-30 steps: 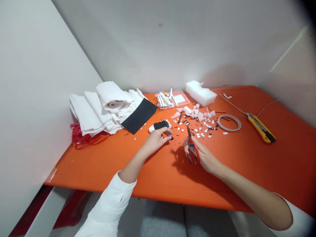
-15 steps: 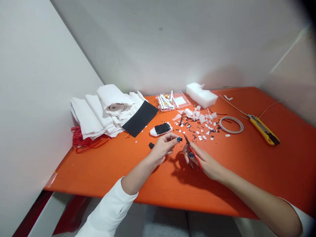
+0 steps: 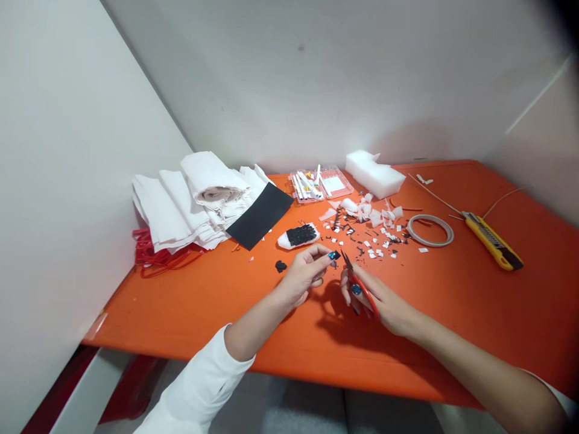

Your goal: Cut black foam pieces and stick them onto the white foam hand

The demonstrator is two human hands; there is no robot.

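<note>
Between thumb and forefinger, my left hand [image 3: 308, 272] pinches a small black piece [image 3: 336, 255], which looks like paper or thin foam. My right hand [image 3: 379, 299] is closed round red-handled scissors [image 3: 360, 287], their narrow tips pointing up beside the black piece, a small gap apart. Just beyond my left hand lies a white foam shape [image 3: 284, 241] partly covered with overlapping black pieces [image 3: 302, 234]. A small pile of black cut pieces [image 3: 280, 266] rests to the left of that hand.
A black sheet [image 3: 260, 216] leans on folded white cloth or paper [image 3: 181, 208] at left. Behind are a plastic case [image 3: 339, 182] of white pens and a white foam block [image 3: 375, 175]. Scraps [image 3: 375, 244], a tape roll [image 3: 429, 243] and a yellow utility knife [image 3: 494, 241] lie right.
The view has shifted slightly, so things on the table sit a little farther right. Both hands keep their holds, with the scissor tips still beside the black piece.
</note>
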